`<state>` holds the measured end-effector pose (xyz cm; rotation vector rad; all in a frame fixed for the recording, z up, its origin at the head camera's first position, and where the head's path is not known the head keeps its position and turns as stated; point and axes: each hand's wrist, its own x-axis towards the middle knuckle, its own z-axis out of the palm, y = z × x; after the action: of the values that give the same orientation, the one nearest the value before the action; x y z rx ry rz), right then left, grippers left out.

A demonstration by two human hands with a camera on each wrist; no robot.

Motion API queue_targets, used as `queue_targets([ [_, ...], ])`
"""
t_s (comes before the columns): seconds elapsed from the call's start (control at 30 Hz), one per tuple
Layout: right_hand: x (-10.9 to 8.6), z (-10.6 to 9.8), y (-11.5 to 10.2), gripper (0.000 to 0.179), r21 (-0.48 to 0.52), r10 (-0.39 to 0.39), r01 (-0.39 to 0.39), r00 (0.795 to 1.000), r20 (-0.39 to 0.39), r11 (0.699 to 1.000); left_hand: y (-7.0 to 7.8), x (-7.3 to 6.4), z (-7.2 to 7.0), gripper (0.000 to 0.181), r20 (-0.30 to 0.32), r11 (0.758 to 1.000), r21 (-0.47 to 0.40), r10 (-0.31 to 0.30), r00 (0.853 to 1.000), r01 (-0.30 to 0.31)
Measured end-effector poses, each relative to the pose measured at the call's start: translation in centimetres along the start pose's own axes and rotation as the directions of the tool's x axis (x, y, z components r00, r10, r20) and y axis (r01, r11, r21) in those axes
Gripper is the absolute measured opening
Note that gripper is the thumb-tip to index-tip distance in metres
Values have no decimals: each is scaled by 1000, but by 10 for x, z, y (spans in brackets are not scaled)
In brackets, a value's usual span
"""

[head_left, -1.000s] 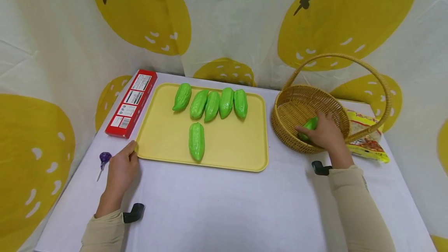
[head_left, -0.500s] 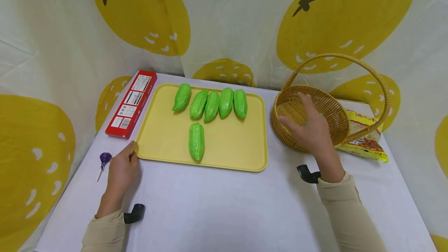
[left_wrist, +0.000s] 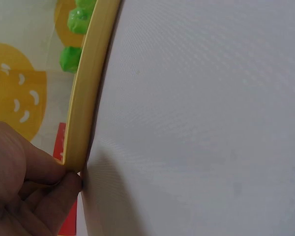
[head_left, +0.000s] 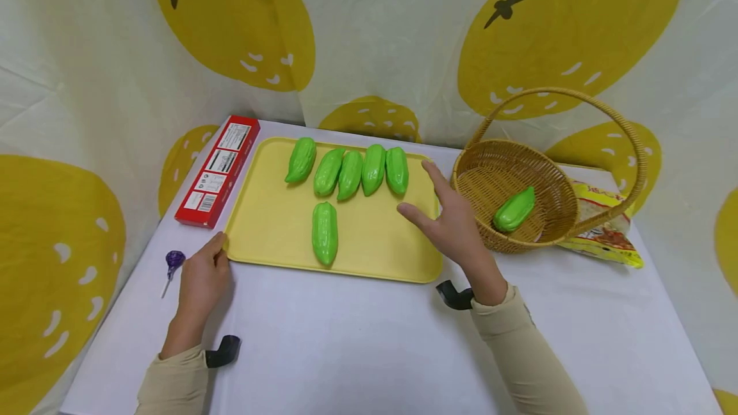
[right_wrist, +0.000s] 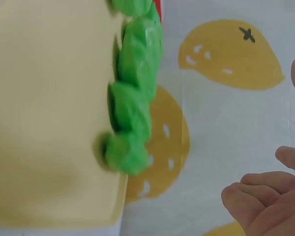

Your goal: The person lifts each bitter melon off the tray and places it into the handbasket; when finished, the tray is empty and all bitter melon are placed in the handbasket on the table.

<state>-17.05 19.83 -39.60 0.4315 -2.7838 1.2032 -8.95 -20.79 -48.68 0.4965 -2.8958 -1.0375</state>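
From my end, the change is a release: the right hand (head_left: pixel 453 226) has let go of a gourd (head_left: pixel 515 209), which now lies alone on the floor of the basket (head_left: pixel 478 194), leaning diagonally. I judge that piece placed, with the other six left to deal with.

A second ago the right hand was down in the basket, closed round that gourd. Half a second ago it was over the basket, fingers parted. Now it hangs over the right edge of the tray (head_left: pixel 380 235), thumb and fingers spread wide and holding nothing; my right wrist view agrees.

The left hand (head_left: pixel 203 274) hasn't shifted: its thumb and fingers (left_wrist: pixel 61 196) stay clamped on the tray's near left corner, which I read as steadying it.

Nothing on the tray has moved either. Along its far side I count four gourds (head_left: pixel 350 175) close together and one gourd (head_left: pixel 301 160) a little apart on their left; another gourd (head_left: pixel 325 234) lies in front of them, nearer me. The red box (head_left: pixel 218 171), lollipop (head_left: pixel 173 261) and snack bag (head_left: pixel 602 235) sit on the counter (head_left: pixel 346 344) as they did.
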Motion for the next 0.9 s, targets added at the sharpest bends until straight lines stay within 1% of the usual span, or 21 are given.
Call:
queue_targets([
  [0.07,1,9,-4,88,36,5,-5,1000,20,999,0,0,0,47,-4,1000,1,-2,1000,2],
  [0.27,1,37,-9,85,75,2,-8,997,72,997,1,1,0,48,8,1000,12,-1,1000,1],
  [0.57,-3,83,-20,82,137,-41,19,986,161,990,0,-2,1,46,-20,1000,-2,3,1000,-3],
  [0.73,-5,103,-25,80,150,-52,22,978,202,988,0,-3,3,47,-18,1000,-8,7,1000,-8],
  [0.9,-3,120,-30,78,172,-70,31,972,224,985,0,-2,3,46,-23,1000,0,2,1000,-2],
])
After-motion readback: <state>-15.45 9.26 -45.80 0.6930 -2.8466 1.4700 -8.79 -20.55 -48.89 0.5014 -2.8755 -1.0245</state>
